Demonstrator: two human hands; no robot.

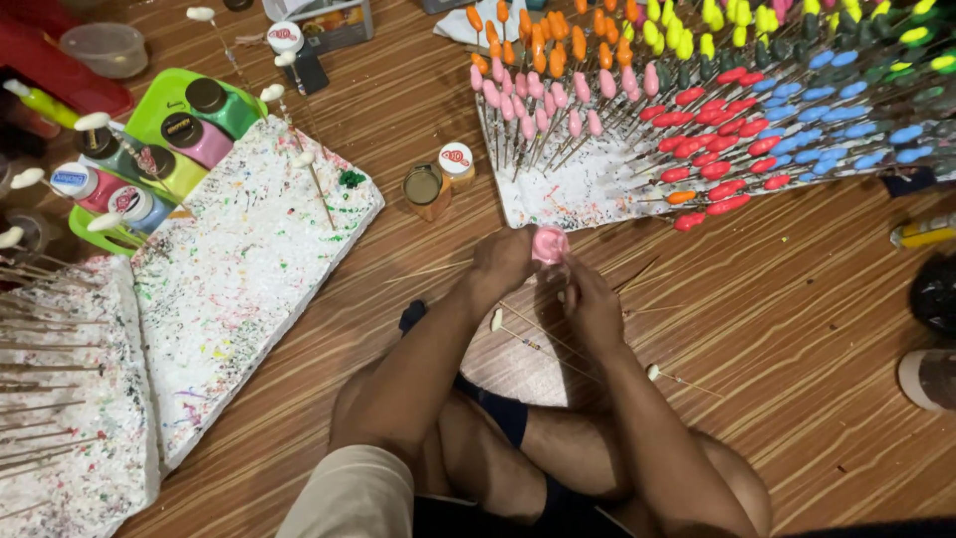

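- Down on the wooden floor [787,329], between my knees and the paint-spattered foam board [568,194], both my hands meet around a small pink pot [549,244]. My left hand [501,261] is closed on it from the side; my right hand [590,304] is curled just below it, and I cannot tell whether it pinches a stick or only steadies the pot.
- That board bristles with painted sticks [717,120], pink, orange, red, blue. I judge that a careless elbow reaching forward could knock the front rows askew and smear wet tips.
- An open jar [423,187] and a capped bottle [457,162] stand near my left hand; a sweep of the wrist might tip them over.
- Loose bare sticks [543,339] lie under my hands; shifting my leg could roll or snap them.
- If my grip tilts, the pink pot may drip on my legs.
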